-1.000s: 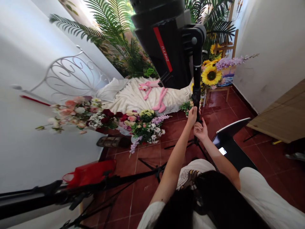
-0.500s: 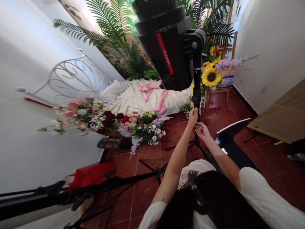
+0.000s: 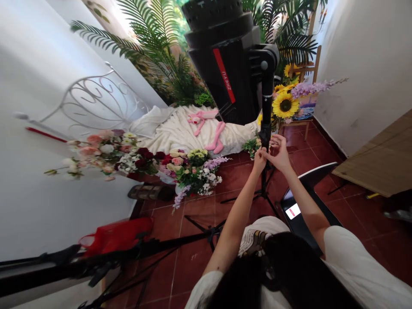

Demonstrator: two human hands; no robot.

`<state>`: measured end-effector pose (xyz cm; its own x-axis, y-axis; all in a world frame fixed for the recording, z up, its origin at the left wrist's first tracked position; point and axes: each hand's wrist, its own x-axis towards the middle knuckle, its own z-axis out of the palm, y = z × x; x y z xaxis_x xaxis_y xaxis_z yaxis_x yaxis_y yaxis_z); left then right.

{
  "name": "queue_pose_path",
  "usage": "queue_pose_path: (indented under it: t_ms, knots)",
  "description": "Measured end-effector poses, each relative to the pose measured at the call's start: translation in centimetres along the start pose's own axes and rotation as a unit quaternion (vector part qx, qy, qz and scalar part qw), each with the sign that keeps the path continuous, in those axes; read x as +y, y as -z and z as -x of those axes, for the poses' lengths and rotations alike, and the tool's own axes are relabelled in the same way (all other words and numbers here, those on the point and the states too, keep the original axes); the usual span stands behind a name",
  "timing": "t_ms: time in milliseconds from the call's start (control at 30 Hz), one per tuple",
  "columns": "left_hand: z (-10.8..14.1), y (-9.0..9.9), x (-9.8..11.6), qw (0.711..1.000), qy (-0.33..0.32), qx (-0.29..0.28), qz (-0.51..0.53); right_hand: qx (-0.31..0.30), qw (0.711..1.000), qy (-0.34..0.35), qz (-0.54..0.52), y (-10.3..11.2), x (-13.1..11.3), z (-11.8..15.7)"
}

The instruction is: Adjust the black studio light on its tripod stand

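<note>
A black studio light (image 3: 222, 68) with a red label is mounted on a black light stand (image 3: 267, 107) in front of me. My left hand (image 3: 260, 160) is wrapped round the stand's pole, just under its joint. My right hand (image 3: 279, 153) is at the right side of the pole, higher than my left wrist; its fingers are bent and apart, with the thumb close to my left fingertips. I see nothing held in my right hand.
Flower bouquets (image 3: 180, 169) lie before a bed with a cream blanket (image 3: 174, 128) and a pink plush toy (image 3: 212, 143). Sunflowers (image 3: 286, 105) are behind the stand. A black chair (image 3: 325, 206) stands right, another black stand (image 3: 161, 245) at the lower left.
My right hand has moved up from below my left hand to the pole's joint, and its fingers have spread. More of a phone on the chair shows. My left hand stays on the pole.
</note>
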<state>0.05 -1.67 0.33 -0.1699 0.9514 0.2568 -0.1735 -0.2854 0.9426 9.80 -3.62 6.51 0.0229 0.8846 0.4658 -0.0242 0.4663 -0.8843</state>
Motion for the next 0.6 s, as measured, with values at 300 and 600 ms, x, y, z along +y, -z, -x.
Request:
queue_pose_path:
  t_ms: [300,600]
  knots:
    - [-0.4,0.0,-0.3,0.997,0.037,0.054,-0.027,0.014,0.997,0.054,0.053,-4.3,1.5,-5.2]
    - [0.0,0.6,0.1,1.000,-0.011,0.004,0.005,-0.005,0.994,0.105,0.041,-3.8,0.6,-6.6]
